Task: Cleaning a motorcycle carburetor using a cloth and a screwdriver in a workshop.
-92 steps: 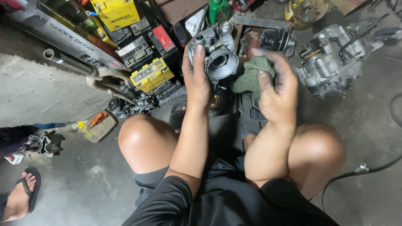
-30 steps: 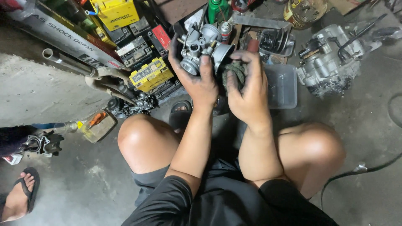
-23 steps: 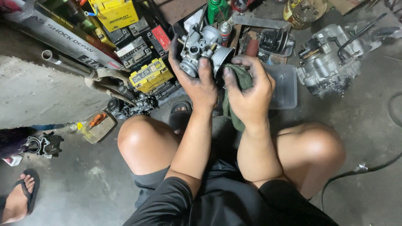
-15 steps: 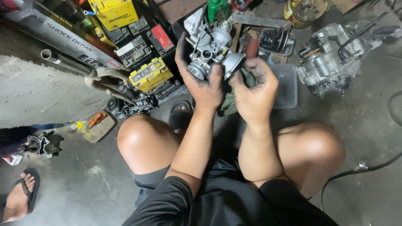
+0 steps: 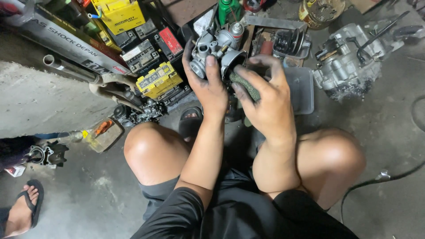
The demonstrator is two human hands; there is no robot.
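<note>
**Rag pressed back against the carburetor's open mouth**

Compared with half a second ago, the right hand (image 5: 265,99) has closed up from a loose, spread pose and now pinches a dark green rag (image 5: 245,84) between thumb and fingers, pushing it against the round opening of the metal carburetor (image 5: 217,51). The left hand (image 5: 208,86) is wrapped around the carburetor body from below, thumb laid up its face, holding it raised above the knees, far centre of the scene. The wiping looks to be in progress again, on the bore side.

Going down in size: a grey engine casing (image 5: 347,62) sits far right; a long silver shock-absorber box (image 5: 57,37) lies far left; a clear plastic tray (image 5: 300,88) rests just right of the hands; a yellow battery (image 5: 158,79) sits left of them. Another person's sandalled foot (image 5: 24,210) shows near left, well apart. Nothing blocks the hands.
</note>
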